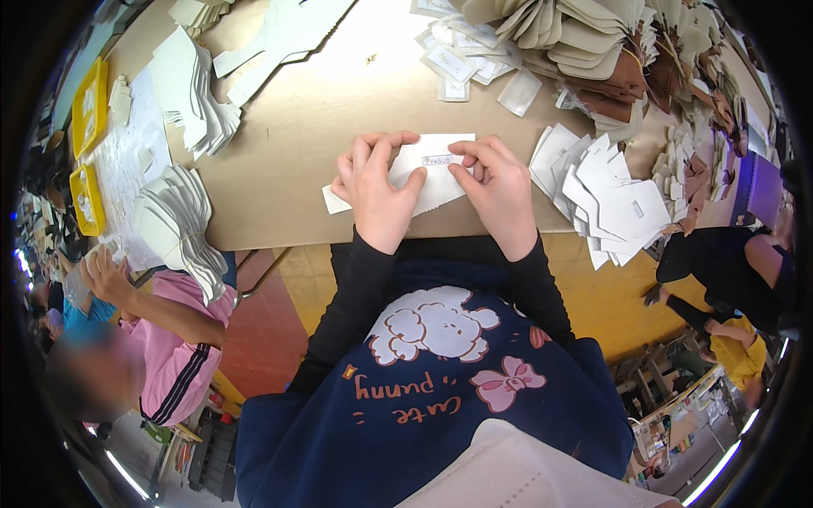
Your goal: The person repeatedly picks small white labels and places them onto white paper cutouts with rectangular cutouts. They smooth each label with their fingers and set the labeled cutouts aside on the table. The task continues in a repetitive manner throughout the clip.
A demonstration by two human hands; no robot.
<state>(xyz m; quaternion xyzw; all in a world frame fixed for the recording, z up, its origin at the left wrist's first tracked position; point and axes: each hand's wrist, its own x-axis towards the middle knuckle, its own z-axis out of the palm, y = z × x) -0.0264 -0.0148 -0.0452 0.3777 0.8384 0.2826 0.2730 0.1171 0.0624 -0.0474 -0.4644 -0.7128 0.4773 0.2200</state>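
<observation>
A white cut piece (436,193) of sheet material lies flat on the table in front of me, near its front edge. On it sits a small pale rectangular label (437,160) with a dark border. My left hand (379,182) holds the piece from the left, its fingers curled over the far edge and the thumb on the surface beside the label. My right hand (497,179) is closed, thumb and forefinger at the label's right end. Its other fingers curl under and are partly hidden.
White cut pieces (605,190) are heaped at right, one bearing a label. Small label packets (457,55) and beige and brown stacks (584,38) lie behind. Left are white stacks (174,220) and yellow trays (89,106). A person in pink (182,339) works at left.
</observation>
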